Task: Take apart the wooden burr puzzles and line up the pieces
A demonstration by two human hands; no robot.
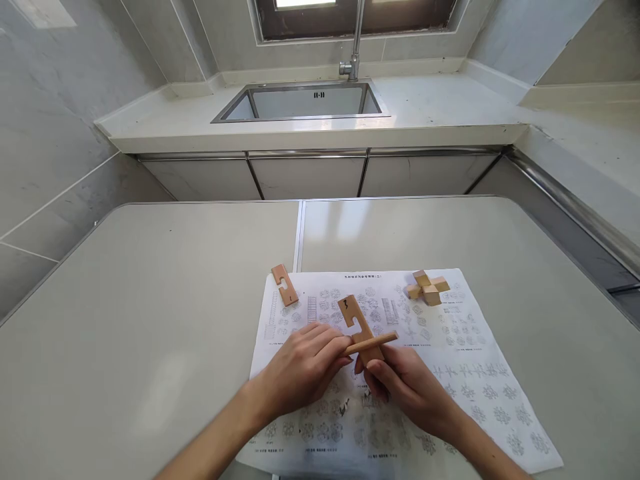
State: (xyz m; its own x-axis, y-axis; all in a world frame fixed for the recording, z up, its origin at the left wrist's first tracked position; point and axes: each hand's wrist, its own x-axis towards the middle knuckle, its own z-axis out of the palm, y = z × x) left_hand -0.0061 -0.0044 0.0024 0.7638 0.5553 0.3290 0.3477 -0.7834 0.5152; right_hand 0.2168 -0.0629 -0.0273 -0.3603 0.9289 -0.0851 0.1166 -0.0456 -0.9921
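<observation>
Gripping pale, notched wooden pieces, left hand [305, 367] pinches the flat one [373, 344], right hand [407, 387] the upright one [357, 327].

sink [260, 103], faucet [354, 47], cabinet doors [305, 175]

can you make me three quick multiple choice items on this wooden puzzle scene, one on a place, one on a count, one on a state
1. Where does the assembled wooden cross lie?
A. in the sink
B. on the printed sheet's far right corner
C. on the bare table

2. How many flat notched pieces show in all?
A. two
B. five
C. seven

3. What are the hands doing?
A. resting flat, holding nothing
B. holding crossed wooden pieces together
C. lifting the sheet

Answers:
1 B, it sits on the printed sheet.
2 A, the loose notched piece and the held notched piece.
3 B, the left hand and right hand grip the held piece and a wooden stick crossing it.
</observation>
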